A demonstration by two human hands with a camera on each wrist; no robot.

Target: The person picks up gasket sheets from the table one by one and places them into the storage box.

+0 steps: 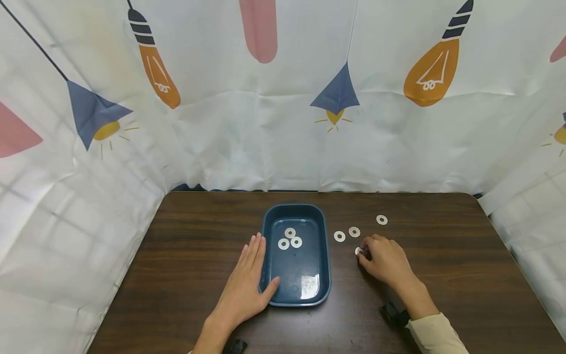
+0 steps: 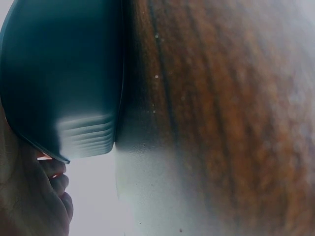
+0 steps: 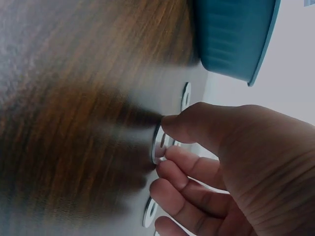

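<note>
A dark blue tray stands at the table's middle with three white washers lying in its far half. My left hand lies flat on the table against the tray's left wall, fingers straight, thumb touching its near left corner. In the left wrist view the tray fills the upper left, with my left hand below it. My right hand pinches a washer between thumb and fingers, right of the tray and close to the table top. Three more washers lie loose just beyond it.
The dark wooden table is closed in at the back and both sides by a white curtain printed with lamps. The farthest loose washer lies to the right of the others. The right wrist view shows the tray at the top.
</note>
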